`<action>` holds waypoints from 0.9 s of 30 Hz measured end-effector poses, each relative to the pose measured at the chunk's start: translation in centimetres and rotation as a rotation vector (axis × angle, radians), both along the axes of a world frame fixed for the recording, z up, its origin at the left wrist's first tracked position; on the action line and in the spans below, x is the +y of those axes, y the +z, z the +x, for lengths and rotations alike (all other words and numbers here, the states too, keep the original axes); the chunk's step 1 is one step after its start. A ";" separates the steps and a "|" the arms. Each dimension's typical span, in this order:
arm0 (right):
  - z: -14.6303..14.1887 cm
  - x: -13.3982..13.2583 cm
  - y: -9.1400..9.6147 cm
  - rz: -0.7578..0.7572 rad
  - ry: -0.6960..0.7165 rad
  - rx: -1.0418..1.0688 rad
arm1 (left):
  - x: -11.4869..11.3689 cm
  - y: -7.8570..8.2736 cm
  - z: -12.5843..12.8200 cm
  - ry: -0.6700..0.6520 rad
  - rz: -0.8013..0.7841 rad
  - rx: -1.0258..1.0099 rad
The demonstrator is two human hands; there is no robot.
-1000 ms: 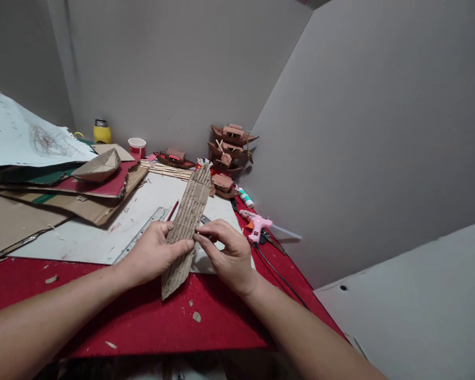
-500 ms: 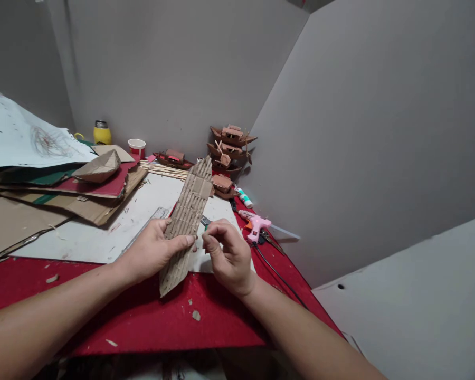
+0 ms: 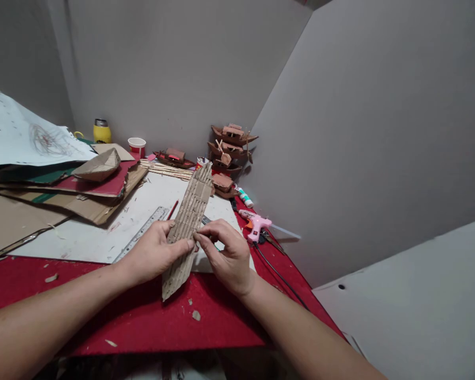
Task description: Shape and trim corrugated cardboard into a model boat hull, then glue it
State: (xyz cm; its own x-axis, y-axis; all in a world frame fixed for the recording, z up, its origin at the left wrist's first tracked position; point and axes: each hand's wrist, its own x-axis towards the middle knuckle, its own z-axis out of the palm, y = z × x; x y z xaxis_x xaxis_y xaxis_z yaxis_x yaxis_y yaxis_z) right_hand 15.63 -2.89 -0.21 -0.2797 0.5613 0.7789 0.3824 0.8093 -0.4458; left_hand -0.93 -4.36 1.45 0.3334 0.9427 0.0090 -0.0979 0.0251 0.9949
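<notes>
Left hand (image 3: 152, 248) and right hand (image 3: 227, 256) meet over the near part of the table: the left is closed on a corrugated cardboard piece (image 3: 188, 214), thumb on top and fingers curled behind, while the right has thumb and forefinger brought together in a pinch at its right edge; whether a loose shred sits between those tips is too small to tell. The piece slants from near left to far right, its near tip above the red cloth (image 3: 142, 322), where a torn scrap (image 3: 197, 315) lies. For clean work, the left thumb is best kept close beside the pinch, backing the ridges firmly without crushing them; short, light pulls along the flutes should spare the edge better than one hard tug. Beyond, a ruler (image 3: 142, 232) and red pencil (image 3: 173, 209) rest on the white board (image 3: 91, 237); to the right lies a pink glue gun (image 3: 257, 226). Farther off are thin sticks (image 3: 166, 170), then boat models (image 3: 233, 134) by the wall.
</notes>
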 end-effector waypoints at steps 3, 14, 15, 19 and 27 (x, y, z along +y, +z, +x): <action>0.0 0.0 0.1 -0.001 -0.018 -0.038 | -0.1 0.0 0.1 0.010 0.001 0.014; 0.2 0.0 0.1 -0.067 0.017 0.032 | 0.0 0.2 -0.1 0.040 -0.002 -0.001; 0.2 0.1 0.0 -0.076 0.014 0.034 | 0.1 0.2 -0.1 0.040 -0.007 -0.003; 0.3 0.4 -0.5 -0.102 -0.021 0.070 | 0.0 0.1 -0.1 0.008 -0.018 -0.020; 0.2 0.3 -0.1 0.006 0.001 -0.043 | 0.1 -0.2 0.0 -0.018 0.017 0.001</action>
